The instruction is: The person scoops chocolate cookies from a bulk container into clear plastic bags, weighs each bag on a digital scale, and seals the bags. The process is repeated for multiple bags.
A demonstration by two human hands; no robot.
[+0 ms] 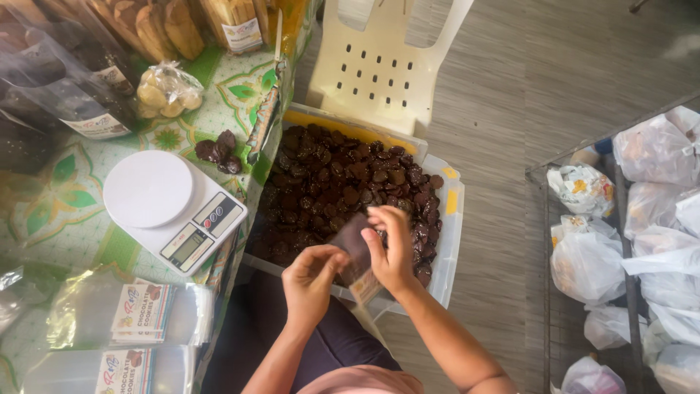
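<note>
Both hands hold a small clear plastic bag [355,248] with dark cookies inside, above a large clear plastic bin [450,219] full of dark brown cookies [339,179]. My left hand [312,281] pinches the bag's left edge. My right hand [392,244] grips its right side, fingers curled over the top. The bin rests on a cream plastic chair [379,69] in front of my knees.
A white digital kitchen scale [173,209] stands on the green patterned tablecloth [55,211] at left, with a few loose dark cookies [219,152] behind it. Stacks of labelled clear bags [135,314] lie nearer. Filled snack bags [169,89] line the back. Tied white plastic bags [587,263] sit at right.
</note>
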